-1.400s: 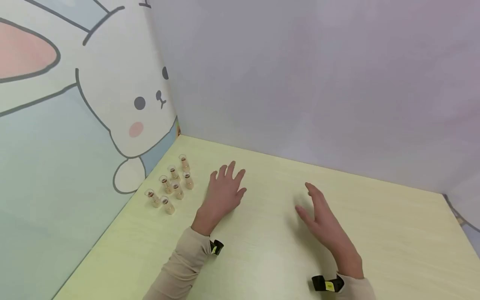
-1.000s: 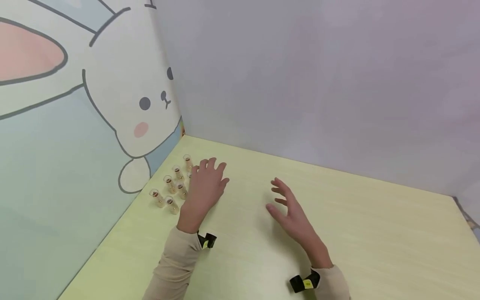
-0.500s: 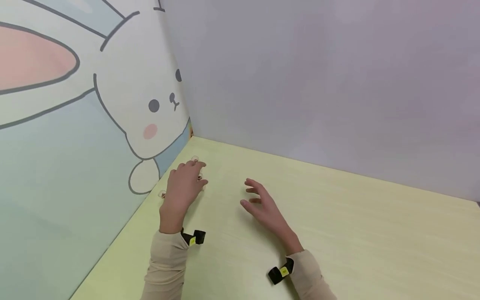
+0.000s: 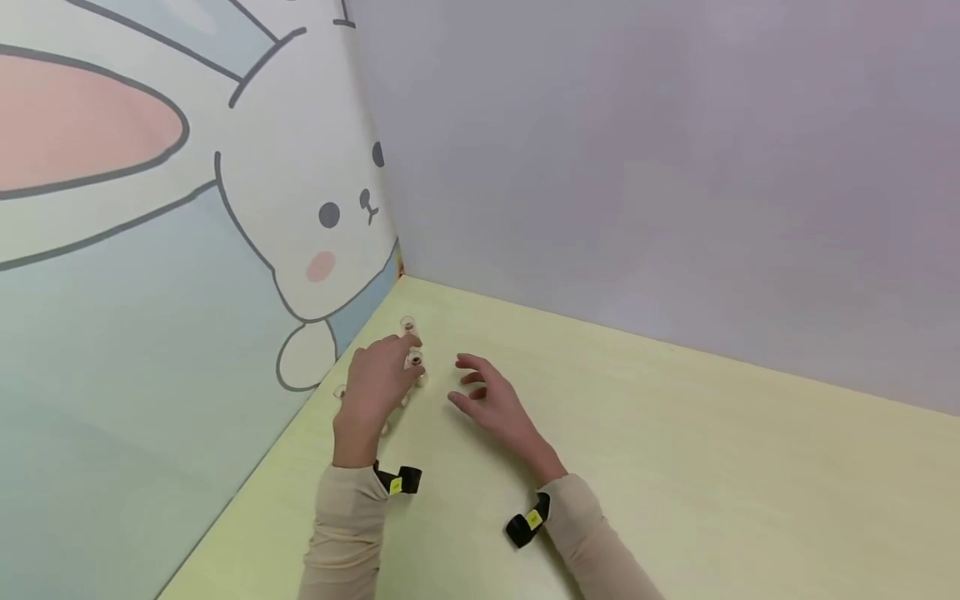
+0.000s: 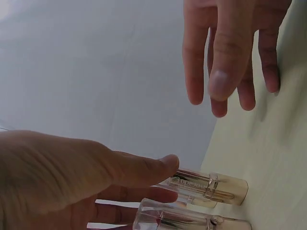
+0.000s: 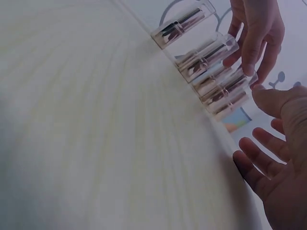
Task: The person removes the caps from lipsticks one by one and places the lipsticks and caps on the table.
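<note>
Several lipsticks with clear caps and pale gold bases stand upright on the table at the left; my left hand hides most of them in the head view. Its thumb and forefinger pinch the clear cap of one lipstick, which still stands on the surface. Closer to the left wrist camera is another lipstick, beside the fingers. My right hand hovers a short way to the right, holding nothing, its fingers loosely bent and pointing toward the left hand. In the right wrist view a lipstick stands apart from the others.
The pale yellow table stretches away to the right. A wall with a rabbit drawing rises close behind the lipsticks on the left. A plain greyish wall borders the back edge.
My left hand has moved left over the lipsticks, and its thumb and forefinger have come onto one. The right hand has followed leftward, closer to it. The head view has turned slightly left.
</note>
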Tool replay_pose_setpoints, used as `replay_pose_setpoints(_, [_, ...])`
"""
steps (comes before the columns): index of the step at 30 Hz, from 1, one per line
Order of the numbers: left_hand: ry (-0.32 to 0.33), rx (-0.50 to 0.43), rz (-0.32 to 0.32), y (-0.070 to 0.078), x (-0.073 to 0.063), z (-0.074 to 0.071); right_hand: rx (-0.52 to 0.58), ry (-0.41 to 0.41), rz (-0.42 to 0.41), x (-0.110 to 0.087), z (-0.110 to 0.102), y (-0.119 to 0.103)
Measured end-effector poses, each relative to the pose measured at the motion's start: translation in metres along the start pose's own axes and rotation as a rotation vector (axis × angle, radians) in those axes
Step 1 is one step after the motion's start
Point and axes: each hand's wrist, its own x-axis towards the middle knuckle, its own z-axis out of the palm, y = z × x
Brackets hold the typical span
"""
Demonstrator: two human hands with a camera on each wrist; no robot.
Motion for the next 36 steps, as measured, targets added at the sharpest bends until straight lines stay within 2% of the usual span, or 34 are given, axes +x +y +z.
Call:
replay_pose_setpoints(9, [0.014,0.022,0.012,0.003,-0.003,0.003,-0.194,0.022,0.033,0.020,0.021,-0.002])
replay_pose_setpoints(20, [0.001,0.044,0.022,0.001,-0.004,-0.001,-0.316,0.015,-0.036,0.041,0.039,-0.006])
replay_pose_setpoints(30, [0.005,0.037,0.016,-0.005,-0.003,0.002,-0.314,0.027,-0.024,0.046,0.046,-0.005])
replay_pose_setpoints(36, [0.012,0.027,0.025,-0.007,-0.001,0.004,-0.275,0.036,-0.019,0.045,0.047,-0.004])
